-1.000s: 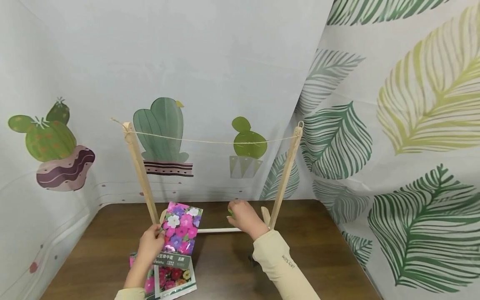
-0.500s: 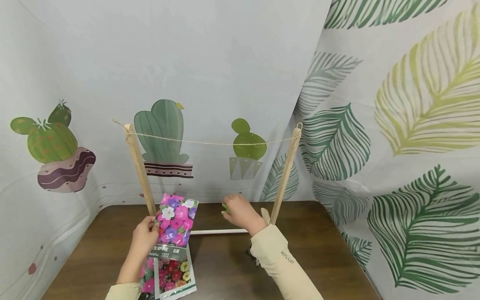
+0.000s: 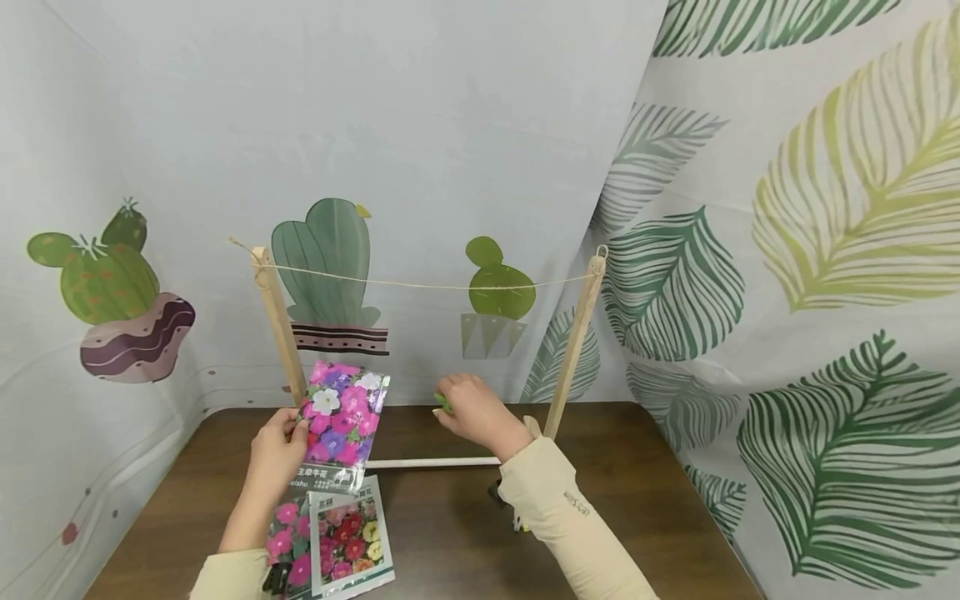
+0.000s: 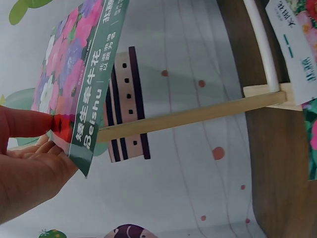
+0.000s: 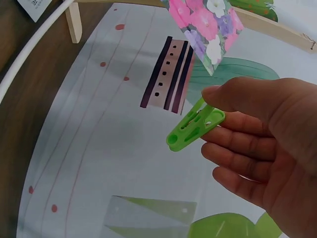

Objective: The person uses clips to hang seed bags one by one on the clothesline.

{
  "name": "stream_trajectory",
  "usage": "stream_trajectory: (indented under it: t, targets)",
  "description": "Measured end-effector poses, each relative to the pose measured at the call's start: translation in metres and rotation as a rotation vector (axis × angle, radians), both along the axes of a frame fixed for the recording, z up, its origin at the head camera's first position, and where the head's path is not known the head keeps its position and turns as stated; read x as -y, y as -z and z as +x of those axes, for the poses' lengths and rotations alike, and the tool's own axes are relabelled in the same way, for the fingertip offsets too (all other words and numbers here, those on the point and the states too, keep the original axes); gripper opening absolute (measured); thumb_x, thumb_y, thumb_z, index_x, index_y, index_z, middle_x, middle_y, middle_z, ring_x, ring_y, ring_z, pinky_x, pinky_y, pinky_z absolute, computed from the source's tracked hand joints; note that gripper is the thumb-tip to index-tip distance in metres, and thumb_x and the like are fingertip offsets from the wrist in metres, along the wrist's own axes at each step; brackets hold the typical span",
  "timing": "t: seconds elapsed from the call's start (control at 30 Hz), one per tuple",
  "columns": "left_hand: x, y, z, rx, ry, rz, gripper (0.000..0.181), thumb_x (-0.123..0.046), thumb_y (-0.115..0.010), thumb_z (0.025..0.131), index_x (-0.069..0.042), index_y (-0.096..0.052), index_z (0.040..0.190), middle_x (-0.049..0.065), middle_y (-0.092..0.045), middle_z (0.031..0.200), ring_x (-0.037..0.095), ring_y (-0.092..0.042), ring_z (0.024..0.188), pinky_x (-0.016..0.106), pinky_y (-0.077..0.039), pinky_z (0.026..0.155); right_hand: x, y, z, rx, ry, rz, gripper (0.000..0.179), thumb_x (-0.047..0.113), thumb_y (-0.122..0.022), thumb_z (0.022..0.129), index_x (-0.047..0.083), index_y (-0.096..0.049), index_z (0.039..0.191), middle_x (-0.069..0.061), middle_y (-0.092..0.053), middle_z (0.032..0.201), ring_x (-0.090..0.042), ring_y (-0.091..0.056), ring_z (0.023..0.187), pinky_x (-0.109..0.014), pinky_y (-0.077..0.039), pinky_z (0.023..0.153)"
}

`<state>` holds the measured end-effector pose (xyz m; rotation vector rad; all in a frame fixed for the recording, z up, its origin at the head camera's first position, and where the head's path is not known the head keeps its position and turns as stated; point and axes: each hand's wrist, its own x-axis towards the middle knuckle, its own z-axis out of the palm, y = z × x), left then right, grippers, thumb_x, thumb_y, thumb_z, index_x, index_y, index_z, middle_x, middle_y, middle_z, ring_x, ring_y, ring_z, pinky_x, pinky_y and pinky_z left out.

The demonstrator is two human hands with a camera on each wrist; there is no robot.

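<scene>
My left hand (image 3: pixel 277 454) pinches a flower seed packet (image 3: pixel 345 412) by its left edge, thumb on the printed front. Pink, purple and white blooms cover the packet, with a dark green label band along its bottom. It is lifted in front of the left post of a wooden frame. My right hand (image 3: pixel 480 412) holds a green plastic clothespin (image 5: pixel 195 125) between thumb and forefinger, the other fingers loosely bent below. In the head view that hand is right of the packet, apart from it. Above both hands a thin string (image 3: pixel 420 286) runs between the posts.
More seed packets (image 3: pixel 348 542) lie overlapping on the brown table (image 3: pixel 450 542) at the front left. The frame has a left post (image 3: pixel 281 333), a right post (image 3: pixel 573 350) and a white crossbar (image 3: pixel 435 462) low down. Small dark items (image 3: pixel 497 495) lie partly behind the right sleeve.
My left hand has raised the seed packet up and slightly left, uncovering more of the packets beneath. My right hand has moved a little up and left with the clothespin.
</scene>
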<state>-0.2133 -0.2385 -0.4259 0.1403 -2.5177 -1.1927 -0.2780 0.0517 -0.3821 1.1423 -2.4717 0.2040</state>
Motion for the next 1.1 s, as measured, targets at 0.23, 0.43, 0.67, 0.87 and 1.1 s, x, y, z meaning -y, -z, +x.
stream_trajectory:
  t: [0.23,0.43,0.67,0.87,1.1]
  targets:
    - [-0.003,-0.014,-0.006,-0.057,-0.054,0.015,0.023,-0.007,-0.048,0.098,0.009,-0.057,0.112,0.027,-0.066,0.100,0.025,-0.057,0.077,0.033,-0.043,0.067,0.005,-0.013,-0.003,-0.019,-0.034,-0.030,0.016,0.015,-0.072,0.085,0.004,-0.061,0.091,-0.002,-0.059,0.082,-0.020,-0.058,0.079,-0.036,-0.049,0.076]
    - [-0.005,-0.023,-0.008,-0.086,-0.091,0.043,0.025,-0.010,-0.047,0.099,0.008,-0.057,0.114,0.027,-0.066,0.105,0.028,-0.058,0.083,0.032,-0.043,0.069,0.010,-0.025,-0.003,-0.024,-0.038,-0.023,0.020,0.017,-0.071,0.087,0.005,-0.063,0.100,-0.004,-0.062,0.092,-0.020,-0.057,0.089,-0.035,-0.048,0.081]
    - [-0.002,-0.039,-0.008,-0.120,-0.122,0.075,0.027,-0.015,-0.044,0.101,0.005,-0.056,0.114,0.024,-0.066,0.110,0.018,-0.054,0.081,0.021,-0.039,0.067,0.016,-0.038,-0.002,-0.036,-0.061,-0.022,0.021,0.018,-0.071,0.087,0.005,-0.064,0.102,-0.003,-0.060,0.093,-0.021,-0.056,0.089,-0.035,-0.047,0.081]
    - [0.000,-0.050,-0.007,-0.182,-0.119,0.092,0.025,-0.014,-0.045,0.100,0.005,-0.057,0.110,0.025,-0.066,0.107,-0.001,-0.049,0.070,0.016,-0.037,0.062,0.021,-0.049,0.001,-0.052,-0.061,-0.003,0.021,0.020,-0.070,0.088,0.007,-0.063,0.103,-0.002,-0.062,0.095,-0.020,-0.057,0.091,-0.033,-0.047,0.082]
    - [0.000,-0.062,-0.007,-0.223,-0.099,0.124,0.025,-0.014,-0.045,0.101,0.007,-0.056,0.110,0.027,-0.065,0.108,-0.007,-0.047,0.070,0.012,-0.037,0.063,0.026,-0.063,0.002,-0.093,-0.100,-0.048,0.020,0.016,-0.071,0.086,0.006,-0.062,0.100,-0.003,-0.060,0.091,-0.020,-0.056,0.086,-0.034,-0.047,0.079]
